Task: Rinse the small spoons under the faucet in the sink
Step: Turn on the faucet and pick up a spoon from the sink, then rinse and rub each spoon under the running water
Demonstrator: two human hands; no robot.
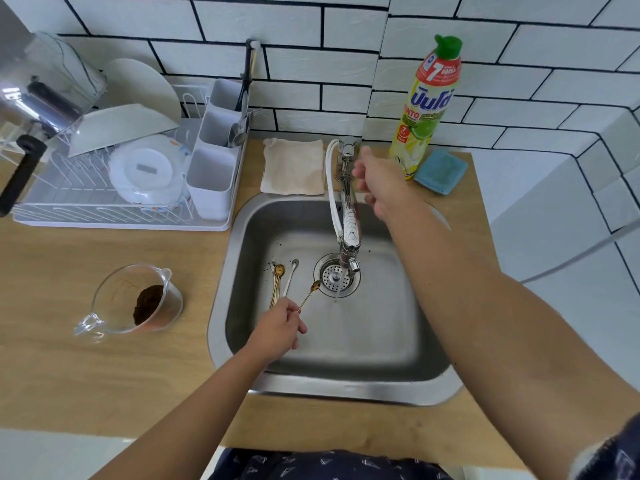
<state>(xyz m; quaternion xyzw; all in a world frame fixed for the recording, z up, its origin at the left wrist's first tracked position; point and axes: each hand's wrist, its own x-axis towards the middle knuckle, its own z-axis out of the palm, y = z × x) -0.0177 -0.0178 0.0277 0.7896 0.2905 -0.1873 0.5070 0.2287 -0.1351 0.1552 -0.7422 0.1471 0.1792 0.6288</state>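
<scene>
Nearest, our left hand [280,329] pinches a gold spoon [309,295] by its handle, bowl just left of the thin stream over the drain [336,276]. More spoons [281,280] lie on the sink [346,344] floor, left. Farther, our right hand [375,181], blurred, seems loosely spread beside the faucet [349,216].

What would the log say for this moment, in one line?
left hand holds gold spoon beside water stream | right hand at faucet handle | other spoons lie in sink

dish soap bottle [425,109] label, large "7", smaller "7" badge, Thai brand lettering
</scene>
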